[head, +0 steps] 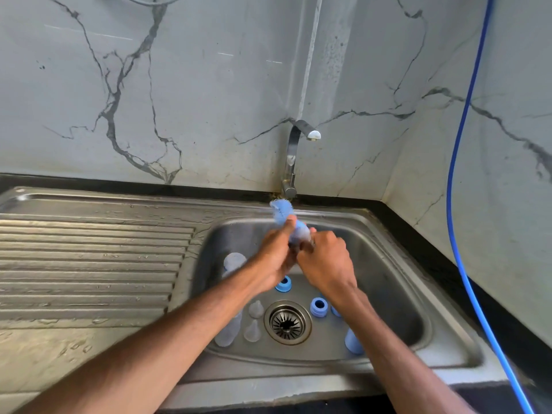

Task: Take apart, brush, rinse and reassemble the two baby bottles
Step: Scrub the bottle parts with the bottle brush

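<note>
At frame centre, over steel sink basin (388, 294): fluffy blue bottle brush (280, 208), slanting toward upper left.
Left hand (273, 259): grip clenched round it, below bristles.
Right hand (327, 264): grip curled at lower end; contents hidden.

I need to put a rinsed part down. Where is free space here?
The ribbed drainboard left of the basin is bare. The basin floor around the drain is crowded with teats, blue rings and bottles.
</note>
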A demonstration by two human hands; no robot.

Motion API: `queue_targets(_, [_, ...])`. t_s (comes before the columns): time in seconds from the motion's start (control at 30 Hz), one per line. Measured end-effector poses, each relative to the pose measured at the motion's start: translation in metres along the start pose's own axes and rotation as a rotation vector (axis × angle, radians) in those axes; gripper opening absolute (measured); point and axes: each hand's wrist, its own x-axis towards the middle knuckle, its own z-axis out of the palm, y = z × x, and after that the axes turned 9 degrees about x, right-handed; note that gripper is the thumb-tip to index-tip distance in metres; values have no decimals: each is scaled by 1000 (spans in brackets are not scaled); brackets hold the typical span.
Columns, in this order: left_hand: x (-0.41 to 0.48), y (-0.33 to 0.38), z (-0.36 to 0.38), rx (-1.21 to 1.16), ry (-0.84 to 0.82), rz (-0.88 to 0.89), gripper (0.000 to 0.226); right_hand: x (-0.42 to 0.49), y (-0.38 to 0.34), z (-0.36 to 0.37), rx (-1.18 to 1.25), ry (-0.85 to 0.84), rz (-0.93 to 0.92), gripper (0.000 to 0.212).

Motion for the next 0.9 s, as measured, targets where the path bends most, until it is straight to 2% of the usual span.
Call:
queue_targets(0.1, [1, -4, 10, 32, 63, 13, 40, 6, 0, -5, 101, -24, 58, 19])
queue_targets(0.2, [15, 11, -8, -81, 242, 12, 46, -1, -4, -7, 398, -224, 201, 29])
queue_targets(0.27, [21, 18, -21, -138, 296, 21, 48, -7, -8, -2, 493, -330, 273, 29])
queue_targets(0.33, [23, 19, -27, -170, 289, 8, 49, -5, -11, -2, 614, -415, 384, 26])
queue_targets(0.43, [14, 21, -21, -224, 169, 14, 51, 8, -8, -14, 958, -558, 598, 18])
queue_targets(0.5, [4, 17, -11, -146, 69, 36, 50, 15, -1, -20, 1082, -513, 639, 21])
queue_targets(0.57, [-4, 6, 6, -13, 9, 39, 47, 16, 5, -17, 915, -340, 527, 22])
queue_targets(0.67, [-3, -7, 19, 78, 34, 41, 41, 7, 2, -8, 268, -48, 162, 23])
queue_targets(0.7, [0, -6, 19, 67, 66, 35, 41, 4, 0, -6, 82, 2, 59, 20])
queue_targets(0.8, [17, 7, 4, -20, 248, 9, 45, -5, -8, 0, -165, -49, -80, 21])
queue_targets(0.9, [36, 21, -27, -53, 453, 44, 48, -17, -14, 9, -172, -151, -125, 28])
